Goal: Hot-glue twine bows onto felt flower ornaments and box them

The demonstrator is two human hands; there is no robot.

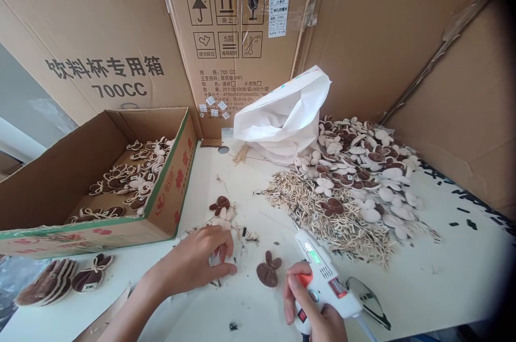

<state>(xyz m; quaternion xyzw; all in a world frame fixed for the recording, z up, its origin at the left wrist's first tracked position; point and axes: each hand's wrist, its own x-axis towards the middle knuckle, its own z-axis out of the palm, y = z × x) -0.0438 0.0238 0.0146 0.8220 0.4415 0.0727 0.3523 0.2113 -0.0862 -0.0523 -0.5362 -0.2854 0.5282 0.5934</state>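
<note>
My right hand (308,299) is wrapped round a white hot glue gun (324,272) with an orange trigger and a lit green display. Its nozzle points up and left toward a pile of short cords. Just left of the gun lies a brown bunny-shaped felt piece (269,269), flat on the white table. My left hand (203,258) hovers low over small scraps, fingers bent and thumb apart, with nothing visible between them. Beyond its knuckles are another brown bunny piece (220,205) and a pale one (224,217).
A cardboard box (165,197) at left holds several bow-tied pieces. At right are a heap of bunny pieces (363,154) and a cord pile (338,223), with a white bag (282,116) behind. Eyeglasses (368,299) lie beside the gun. Stacked slipper-like pieces (48,283) sit front left. Cardboard walls enclose the back.
</note>
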